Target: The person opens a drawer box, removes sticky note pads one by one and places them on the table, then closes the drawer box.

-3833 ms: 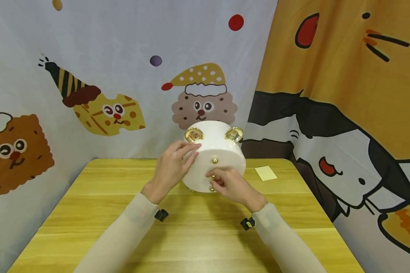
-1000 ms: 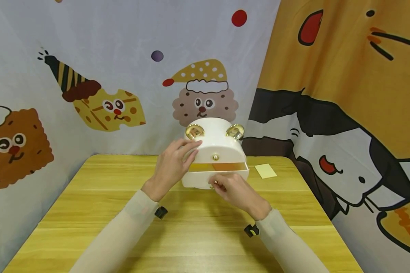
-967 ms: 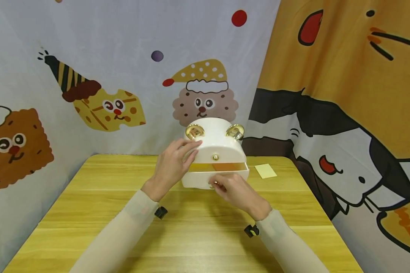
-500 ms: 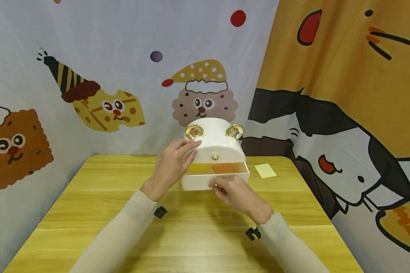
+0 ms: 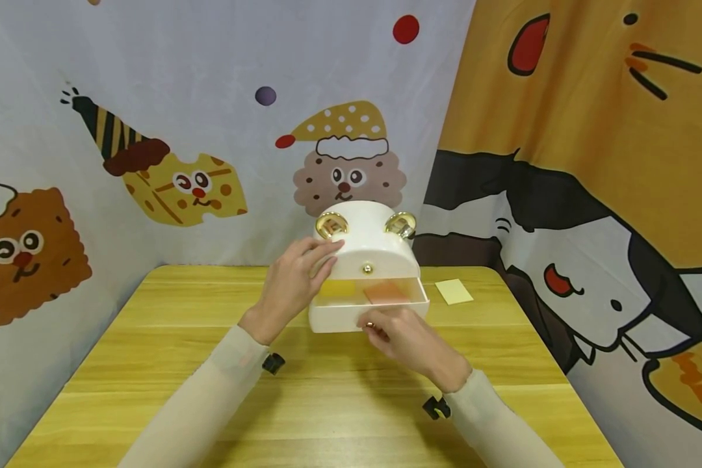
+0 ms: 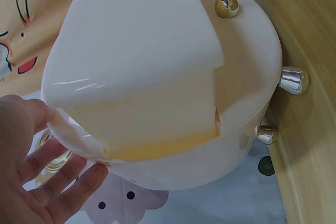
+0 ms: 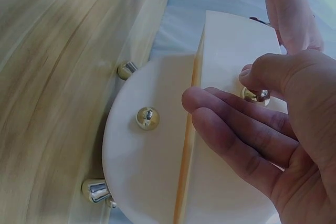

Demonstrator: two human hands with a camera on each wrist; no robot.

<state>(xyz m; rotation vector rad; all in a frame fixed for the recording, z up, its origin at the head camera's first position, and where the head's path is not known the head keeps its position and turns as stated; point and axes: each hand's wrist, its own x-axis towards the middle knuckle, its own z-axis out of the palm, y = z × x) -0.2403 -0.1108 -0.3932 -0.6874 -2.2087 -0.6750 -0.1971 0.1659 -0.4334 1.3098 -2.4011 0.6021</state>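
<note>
A white rounded drawer box point(image 5: 363, 250) with gold ears stands at the back of the table. Its middle drawer point(image 5: 335, 318) is pulled out towards me, with a yellow sheet point(image 5: 339, 288) and an orange sheet point(image 5: 385, 292) inside. My right hand point(image 5: 412, 341) pinches that drawer's gold knob point(image 7: 254, 96) between thumb and index finger, the other fingers extended below. Against the box's left side rests my left hand point(image 5: 292, 276), its fingers fairly straight and the tips at the box edge in the left wrist view. Above the drawer is the upper gold knob point(image 5: 368, 268).
A pale yellow sticky note point(image 5: 454, 292) lies on the wooden table point(image 5: 327, 403), right of the box. Cartoon-printed curtains point(image 5: 205, 130) hang behind and to the right. Short gold feet point(image 6: 294, 81) carry the box.
The middle drawer, flush with the front at first, has come out towards me with my right hand on its knob, showing more of the sheets inside. My left hand stays at the box's side.
</note>
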